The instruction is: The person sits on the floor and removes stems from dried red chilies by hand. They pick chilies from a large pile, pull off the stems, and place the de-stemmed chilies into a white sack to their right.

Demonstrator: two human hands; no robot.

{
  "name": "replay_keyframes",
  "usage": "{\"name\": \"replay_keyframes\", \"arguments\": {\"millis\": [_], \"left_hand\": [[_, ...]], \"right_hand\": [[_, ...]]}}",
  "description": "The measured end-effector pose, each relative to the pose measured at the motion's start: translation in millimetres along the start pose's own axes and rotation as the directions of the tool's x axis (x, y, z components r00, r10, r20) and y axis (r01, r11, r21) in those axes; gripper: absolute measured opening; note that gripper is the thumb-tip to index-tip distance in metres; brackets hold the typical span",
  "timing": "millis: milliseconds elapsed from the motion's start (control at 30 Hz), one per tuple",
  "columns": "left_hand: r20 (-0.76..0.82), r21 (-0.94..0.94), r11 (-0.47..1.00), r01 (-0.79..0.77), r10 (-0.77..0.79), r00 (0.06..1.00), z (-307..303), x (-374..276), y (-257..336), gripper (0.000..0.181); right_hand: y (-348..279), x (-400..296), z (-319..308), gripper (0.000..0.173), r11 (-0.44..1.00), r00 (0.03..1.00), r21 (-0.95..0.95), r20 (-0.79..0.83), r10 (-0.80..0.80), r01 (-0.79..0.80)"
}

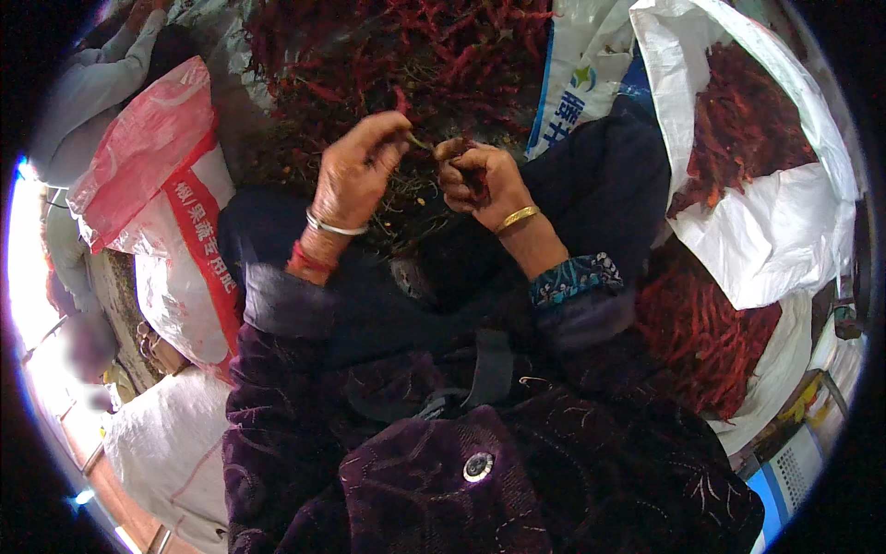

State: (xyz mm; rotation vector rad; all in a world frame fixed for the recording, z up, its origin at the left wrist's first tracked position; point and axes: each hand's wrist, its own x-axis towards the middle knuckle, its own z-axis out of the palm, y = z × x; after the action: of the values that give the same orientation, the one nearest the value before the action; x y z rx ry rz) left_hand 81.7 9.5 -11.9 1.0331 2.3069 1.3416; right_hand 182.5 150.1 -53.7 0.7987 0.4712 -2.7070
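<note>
My left hand [363, 163], with a pale bangle and a red band at the wrist, pinches a thin yellowish-green chili stem [419, 142] at one end. The stem's other end reaches the fingertips of my right hand [484, 180], which wears a gold-coloured bangle. Part of a dark red dried chili pepper [479, 185] shows inside the curled fingers of that hand. Beyond both hands spreads a heap of dried red chilies [443, 52]. Loose stems [415, 190] lie below the hands, between my knees. Motion blurs the fingertips slightly.
To the right stand an open white woven sack [761, 235] of red chilies [751, 124] and a second pile of chilies [706, 332]. On the left are a red-and-white printed sack [183, 242] and a white sack [173, 450]. Another person's sleeve [104, 83] shows at upper left.
</note>
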Motion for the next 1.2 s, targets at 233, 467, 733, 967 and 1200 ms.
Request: {"name": "replay_keyframes", "arguments": {"millis": [233, 467, 733, 967, 1200], "left_hand": [[0.101, 0.009, 0.971, -0.237, 0.235, 0.967, 15, -19, 18, 0.024], [0.055, -0.328, 0.884, 0.334, -0.335, 0.941, 25, -37, 34, 0.015], [0.128, -0.113, 0.948, 0.298, -0.283, 0.950, 36, -45, 18, 0.016], [0.255, -0.121, 0.992, -0.035, 0.065, 0.965, 29, -45, 29, 0.011], [0.446, 0.566, 0.816, -0.120, -0.181, 0.876, -9, -61, 4, 0.016]], "right_hand": [[4, -11, -6, 0.023, 0.984, 0.955, 0.086, 0.269, 0.127, -0.155], [6, -20, 1, 0.016, 0.981, 0.986, -0.108, 0.066, -0.151, 0.158], [11, -20, 0, 0.015, 0.950, 0.967, -0.192, -0.010, -0.254, 0.247], [14, -4, -3, 0.014, 0.988, 0.984, -0.049, -0.093, -0.149, 0.145], [3, 2, -8, 0.013, 0.938, 0.974, 0.265, -0.036, -0.223, 0.224]]}}
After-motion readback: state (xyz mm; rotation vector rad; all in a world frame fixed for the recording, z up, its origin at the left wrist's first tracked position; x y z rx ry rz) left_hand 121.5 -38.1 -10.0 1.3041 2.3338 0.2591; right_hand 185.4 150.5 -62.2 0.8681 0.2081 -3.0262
